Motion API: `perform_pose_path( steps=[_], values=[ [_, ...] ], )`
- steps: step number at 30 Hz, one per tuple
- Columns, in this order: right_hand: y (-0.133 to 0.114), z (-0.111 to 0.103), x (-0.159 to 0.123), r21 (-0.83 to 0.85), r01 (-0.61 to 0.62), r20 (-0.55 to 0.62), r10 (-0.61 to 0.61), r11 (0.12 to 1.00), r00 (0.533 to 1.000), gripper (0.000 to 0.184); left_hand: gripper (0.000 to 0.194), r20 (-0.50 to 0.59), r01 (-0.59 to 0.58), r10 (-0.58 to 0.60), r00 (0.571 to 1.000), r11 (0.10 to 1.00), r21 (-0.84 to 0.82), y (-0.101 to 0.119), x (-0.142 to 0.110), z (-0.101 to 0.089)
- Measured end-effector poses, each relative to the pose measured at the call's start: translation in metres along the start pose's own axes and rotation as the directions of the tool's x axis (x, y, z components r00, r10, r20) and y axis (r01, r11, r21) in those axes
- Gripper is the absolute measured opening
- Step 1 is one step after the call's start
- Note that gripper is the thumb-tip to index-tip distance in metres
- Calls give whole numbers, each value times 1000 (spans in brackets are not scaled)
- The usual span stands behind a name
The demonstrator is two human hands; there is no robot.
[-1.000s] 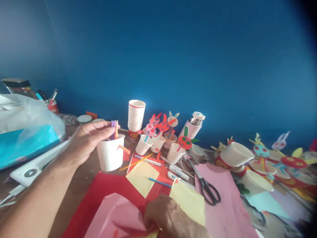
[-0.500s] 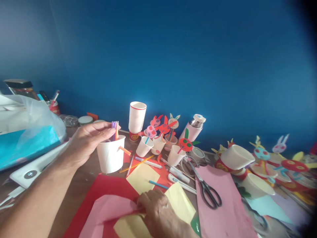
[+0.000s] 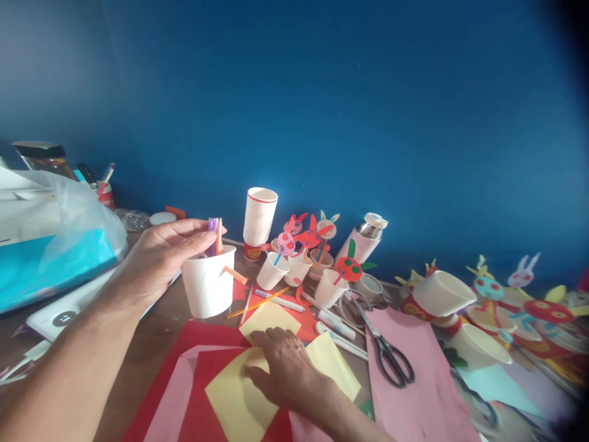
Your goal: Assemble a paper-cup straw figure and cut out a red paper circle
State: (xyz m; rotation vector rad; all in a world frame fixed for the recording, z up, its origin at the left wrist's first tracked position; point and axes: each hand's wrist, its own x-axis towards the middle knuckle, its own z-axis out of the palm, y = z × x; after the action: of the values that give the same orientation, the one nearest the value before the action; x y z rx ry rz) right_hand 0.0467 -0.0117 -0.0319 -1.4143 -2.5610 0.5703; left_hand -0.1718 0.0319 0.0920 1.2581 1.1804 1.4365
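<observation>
My left hand reaches over the rim of a white paper cup that holds short purple and orange straws; its fingers are pinched on the straw tops. An orange straw piece sticks out of the cup's side. My right hand lies flat, fingers spread, on a yellow paper sheet that rests on red paper and a pink sheet.
Black scissors lie on a large pink sheet. Behind stand a stack of paper cups, small cups with paper bunny figures, a flask, pens, more cup crafts at right, and a plastic bag at left.
My right hand let go of the folded pink sheet and moved up onto the yellow paper, now lying flat. The papers now lie flatter. My left hand stayed at the cup's straws.
</observation>
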Motion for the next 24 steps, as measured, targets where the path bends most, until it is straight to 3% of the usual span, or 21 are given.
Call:
perform_pose_path(
  steps=[4,8,15,19,24],
  values=[
    [-9,-5,13,28,-58,54,57,998,997,49,17,-11,0,-1,1000,999,-43,0,0,-1],
    [-11,-11,16,8,-74,98,73,997,993,43,17,-24,-12,10,1000,998,-58,1,1,-1],
    [-9,-3,2,12,-40,99,39,999,994,45,22,-32,17,-19,999,998,-59,1,1,3],
    [-12,-2,12,-4,-69,96,69,998,993,53,20,-9,6,-7,1000,999,-36,0,1,3],
    [-20,-2,25,-35,3,104,0,999,995,50,19,-3,10,-10,1000,999,-39,2,1,4]
  ],
)
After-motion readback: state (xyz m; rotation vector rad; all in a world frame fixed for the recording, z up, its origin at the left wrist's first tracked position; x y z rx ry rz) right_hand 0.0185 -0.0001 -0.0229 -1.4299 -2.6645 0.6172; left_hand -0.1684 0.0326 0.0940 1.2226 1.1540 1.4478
